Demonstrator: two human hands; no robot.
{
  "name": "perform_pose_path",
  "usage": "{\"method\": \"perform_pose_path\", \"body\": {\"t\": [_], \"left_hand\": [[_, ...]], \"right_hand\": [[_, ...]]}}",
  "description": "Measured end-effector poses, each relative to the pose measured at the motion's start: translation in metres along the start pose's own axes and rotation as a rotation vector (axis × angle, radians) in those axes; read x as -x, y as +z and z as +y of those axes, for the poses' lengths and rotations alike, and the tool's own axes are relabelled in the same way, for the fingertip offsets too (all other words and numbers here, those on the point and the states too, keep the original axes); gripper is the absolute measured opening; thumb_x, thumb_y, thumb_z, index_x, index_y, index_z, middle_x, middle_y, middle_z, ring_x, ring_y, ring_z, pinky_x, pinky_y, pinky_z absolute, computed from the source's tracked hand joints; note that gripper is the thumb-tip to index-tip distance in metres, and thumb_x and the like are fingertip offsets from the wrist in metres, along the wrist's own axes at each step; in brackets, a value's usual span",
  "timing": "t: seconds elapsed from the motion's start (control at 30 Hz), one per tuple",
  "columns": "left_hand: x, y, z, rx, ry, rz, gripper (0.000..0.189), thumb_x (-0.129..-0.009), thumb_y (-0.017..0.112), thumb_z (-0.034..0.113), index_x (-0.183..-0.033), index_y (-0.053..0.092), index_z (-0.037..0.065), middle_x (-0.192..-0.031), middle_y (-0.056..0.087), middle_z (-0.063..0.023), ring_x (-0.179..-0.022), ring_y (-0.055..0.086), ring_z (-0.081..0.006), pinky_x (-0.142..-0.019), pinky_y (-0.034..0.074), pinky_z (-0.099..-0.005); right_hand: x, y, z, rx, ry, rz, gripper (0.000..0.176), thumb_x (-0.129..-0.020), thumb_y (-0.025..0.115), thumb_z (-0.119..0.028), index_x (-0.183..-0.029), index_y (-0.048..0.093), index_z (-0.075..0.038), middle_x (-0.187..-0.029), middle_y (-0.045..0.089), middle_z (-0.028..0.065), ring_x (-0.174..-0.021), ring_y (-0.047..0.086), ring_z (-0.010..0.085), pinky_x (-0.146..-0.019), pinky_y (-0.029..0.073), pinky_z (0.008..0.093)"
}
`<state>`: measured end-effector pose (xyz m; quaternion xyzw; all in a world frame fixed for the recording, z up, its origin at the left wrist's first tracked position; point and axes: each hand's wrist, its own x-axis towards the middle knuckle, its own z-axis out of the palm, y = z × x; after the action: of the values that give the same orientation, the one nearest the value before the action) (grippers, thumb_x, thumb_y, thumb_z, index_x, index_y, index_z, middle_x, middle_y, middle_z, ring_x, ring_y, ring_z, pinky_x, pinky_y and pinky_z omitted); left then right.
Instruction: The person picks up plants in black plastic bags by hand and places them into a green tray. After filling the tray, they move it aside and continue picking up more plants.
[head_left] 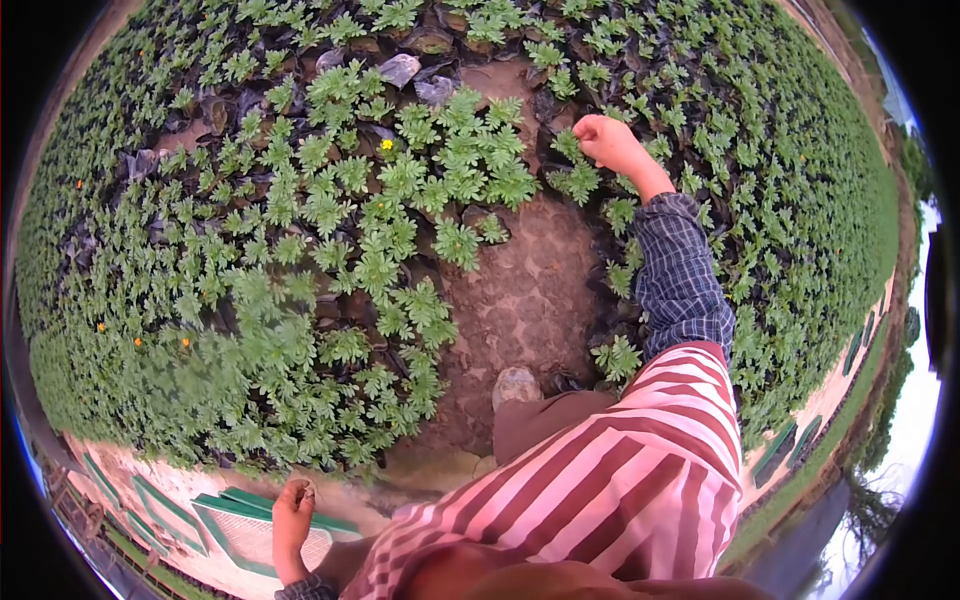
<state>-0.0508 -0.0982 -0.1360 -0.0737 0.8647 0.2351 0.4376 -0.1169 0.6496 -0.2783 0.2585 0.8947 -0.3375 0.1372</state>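
Observation:
My right hand reaches out over the right-hand bed, its fingers curled together at the top of a leafy green seedling. Whatever those fingers pinch, if anything, is hidden. Dark plastic grow bags hold the plants around it. Low on the left, my left hand is held closed beside my body, close to a green-edged crate. Its fingers press together around something too small to make out.
A strip of bare brown soil runs between the plant beds, with my shoe on it. Dense seedlings fill the left side, among them a yellow flower. More green crates lie along a pale path.

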Motion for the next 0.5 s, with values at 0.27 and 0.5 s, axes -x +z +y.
{"method": "perform_pose_path", "body": {"t": [0.27, 0.5], "left_hand": [[-0.006, -0.005, 0.004, -0.078, 0.082, 0.014, 0.022, -0.087, 0.062, 0.007, -0.108, 0.059, 0.001, -0.087, 0.067, -0.0137, -0.08, 0.064, -0.0177, -0.073, 0.05, -0.0303], [-0.005, -0.004, 0.002, -0.102, 0.073, 0.005, 0.022, -0.087, 0.062, 0.007, -0.108, 0.058, 0.0, -0.088, 0.067, -0.0146, -0.081, 0.065, -0.0186, -0.073, 0.051, -0.0306]], "right_hand": [[0.022, 0.041, 0.001, 0.511, -0.195, 0.125, 0.017, -0.072, 0.063, -0.007, -0.089, 0.06, -0.005, -0.093, 0.058, 0.0139, -0.093, 0.058, 0.0361, -0.08, 0.049, 0.0421], [0.014, 0.033, 0.0, 0.442, -0.26, 0.285, 0.018, -0.072, 0.053, 0.003, -0.087, 0.06, -0.005, -0.09, 0.058, 0.0134, -0.089, 0.059, 0.0356, -0.076, 0.048, 0.043]]}}
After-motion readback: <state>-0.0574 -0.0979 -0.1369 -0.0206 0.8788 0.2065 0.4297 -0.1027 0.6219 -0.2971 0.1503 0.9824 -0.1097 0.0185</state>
